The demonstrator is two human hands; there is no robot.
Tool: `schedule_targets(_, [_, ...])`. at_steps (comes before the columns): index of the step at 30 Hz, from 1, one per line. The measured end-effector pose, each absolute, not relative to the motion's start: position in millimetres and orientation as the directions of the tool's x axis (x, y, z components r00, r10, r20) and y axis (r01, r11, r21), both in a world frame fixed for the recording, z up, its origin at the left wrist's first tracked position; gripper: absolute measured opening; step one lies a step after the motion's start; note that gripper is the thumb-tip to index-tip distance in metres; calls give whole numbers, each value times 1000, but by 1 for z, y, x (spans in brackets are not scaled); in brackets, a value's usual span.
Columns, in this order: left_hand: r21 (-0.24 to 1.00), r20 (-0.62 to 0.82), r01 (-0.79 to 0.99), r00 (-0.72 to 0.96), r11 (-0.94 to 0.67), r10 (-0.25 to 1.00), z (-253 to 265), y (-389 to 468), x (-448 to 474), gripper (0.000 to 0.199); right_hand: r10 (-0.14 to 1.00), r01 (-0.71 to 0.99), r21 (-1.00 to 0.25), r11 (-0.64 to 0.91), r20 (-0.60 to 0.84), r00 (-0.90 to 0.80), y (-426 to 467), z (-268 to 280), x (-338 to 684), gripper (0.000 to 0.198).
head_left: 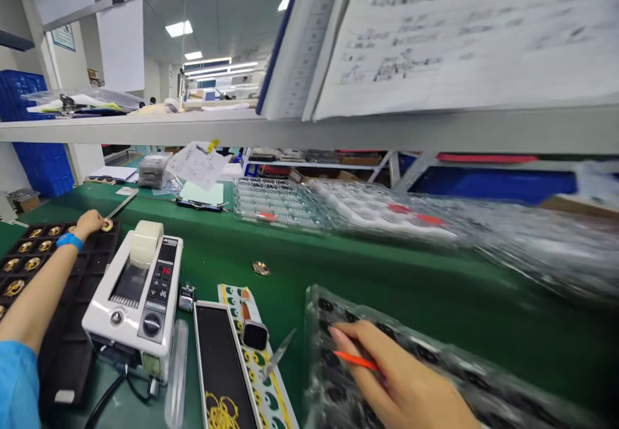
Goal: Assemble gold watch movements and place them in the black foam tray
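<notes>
My left hand (89,222), with a blue band at the wrist, reaches to the far end of a black compartment tray (72,287). Its fingers are closed on a gold round part (107,224). Several similar gold parts (33,263) sit in the tray's left compartments. At the lower right, my right hand (401,371) is closed around a thin orange pointed tool (356,359), whose exact kind I cannot make out. Below that hand lies a clear plastic tray (314,345) of dark round pieces, blurred. Another gold part (261,268) rests on the green table.
A white tape dispenser (135,287) stands between the black tray and a long dark box (213,332) holding yellow rings. Beside it are a sticker sheet (280,390) and tweezers (280,353). Clear trays (275,203) line the back, under a shelf (217,129) bearing a binder.
</notes>
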State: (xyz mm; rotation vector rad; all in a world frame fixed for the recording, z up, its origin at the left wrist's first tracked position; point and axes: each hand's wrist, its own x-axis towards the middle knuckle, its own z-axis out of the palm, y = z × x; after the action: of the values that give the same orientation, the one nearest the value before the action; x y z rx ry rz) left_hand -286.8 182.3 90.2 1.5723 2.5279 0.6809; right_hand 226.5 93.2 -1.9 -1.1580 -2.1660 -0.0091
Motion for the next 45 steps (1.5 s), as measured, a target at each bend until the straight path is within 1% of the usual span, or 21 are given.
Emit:
schedule_targets(3, [483,301,835,-441,264,846,121,158,-263,20,753,684,-437,585,606,-256,76,-2,224,29])
schedule_targets(6, [563,422,821,-386,96,821,138,106,-209,21,779,554,-606,571,613,-132,68,0,209,41])
schedule_targets(7, [602,448,798,-342,4,826,137,84,-185,19,797,489,-670,559,597,-93,66,1,204,44])
schedule_targets(8, [703,468,689,-263,-175,844,133,61,-159,15,817,425,-726,541,573,-62,64,1,199,48])
schedule_targets(9, [789,432,550,-177,-275,884,126,40,-133,12,837,363,-772,522,545,-43,62,1,196,52])
schedule_targets(10, [864,336,417,-60,-282,940,115,22,-107,12,856,306,-810,500,515,-35,59,1,194,56])
schedule_targets(12, [966,124,212,112,-145,986,88,-2,-62,20,890,210,-867,451,456,-30,54,0,192,62])
schedule_targets(14, [997,-44,69,157,33,987,59,-7,-31,27,900,104,-895,435,436,-10,48,-1,191,62])
schedule_targets(16, [986,-138,-81,97,146,986,34,4,-13,33,870,26,-870,492,492,17,41,0,192,55])
schedule_targets(17, [975,-161,-143,62,169,985,25,11,-9,36,848,18,-848,529,529,13,37,1,192,47])
schedule_targets(20, [958,-179,-228,9,176,984,9,29,-6,43,808,75,-805,588,581,-93,26,4,189,24])
schedule_targets(22, [951,-180,-252,10,177,984,8,32,-7,44,799,125,-793,596,571,-185,20,3,185,17])
schedule_targets(27, [942,-168,-286,58,178,984,10,23,-7,42,774,153,-768,622,572,-271,16,-6,173,16])
schedule_targets(31, [942,-163,-281,96,184,982,10,18,-8,39,720,143,-728,671,593,-359,17,-12,173,25])
schedule_targets(33, [939,-173,-282,112,199,978,10,18,-9,39,609,164,-607,778,664,-434,17,-13,175,28])
schedule_targets(35, [937,-187,-280,104,209,977,10,19,-11,40,447,211,-398,893,724,-525,18,-15,178,29])
schedule_targets(37, [936,-205,-274,80,219,976,9,19,-11,41,312,268,-179,947,717,-623,19,-15,180,31])
schedule_targets(39, [933,-233,-270,55,239,971,7,20,-11,41,255,309,-38,950,666,-701,19,-15,181,36])
schedule_targets(42, [919,-285,-274,33,283,958,5,22,-10,42,234,324,34,945,623,-746,19,-14,181,37])
schedule_targets(43, [914,-299,-277,31,296,954,4,22,-10,43,234,317,24,948,624,-746,19,-14,182,36])
schedule_targets(45, [906,-315,-285,33,311,948,4,22,-10,43,256,305,-46,951,672,-695,18,-14,181,32])
